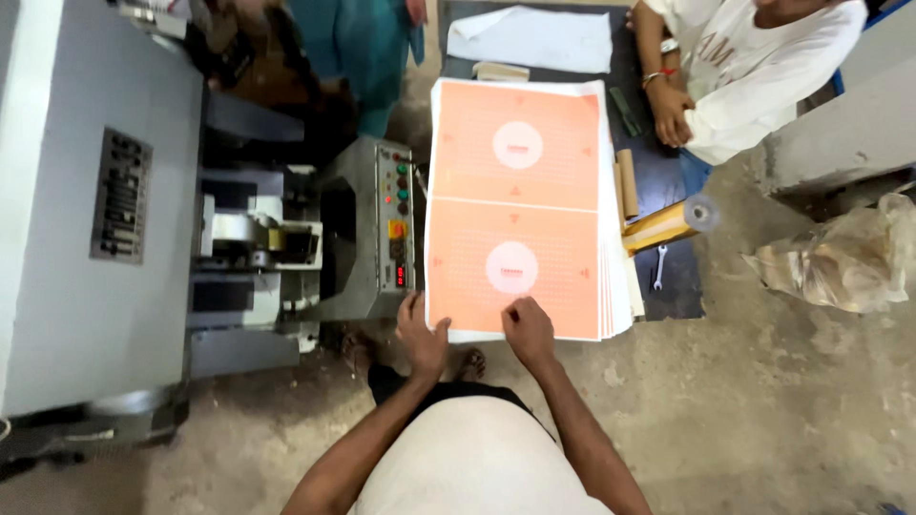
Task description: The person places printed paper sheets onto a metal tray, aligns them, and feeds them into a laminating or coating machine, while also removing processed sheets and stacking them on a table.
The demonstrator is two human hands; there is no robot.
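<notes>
Sheets (pixel 515 205) stacked on bench (pixel 668 286), just ahead of hands. Left hand (pixel 421 336) laid at near left corner, fingers bent, grip not clear. Right hand (pixel 528 329) pressed on near edge. Stack edges not yet squared; no sheet lifted. Machine (pixel 367 229) beside left hand.

**Two hands at the near edge of an orange sheet stack**

The left hand (pixel 421 336) is resting at the near left corner of the stack of orange printed sheets (pixel 515 205), while the right hand (pixel 528 330) is pressing its fingers on the near edge. A grey machine (pixel 95 210) is standing just left (its control panel (pixel 398 217) beside the stack). A co-worker's hand (pixel 671 113) is lying on the dark table (pixel 679 277), near a wrench (pixel 658 266).
</notes>
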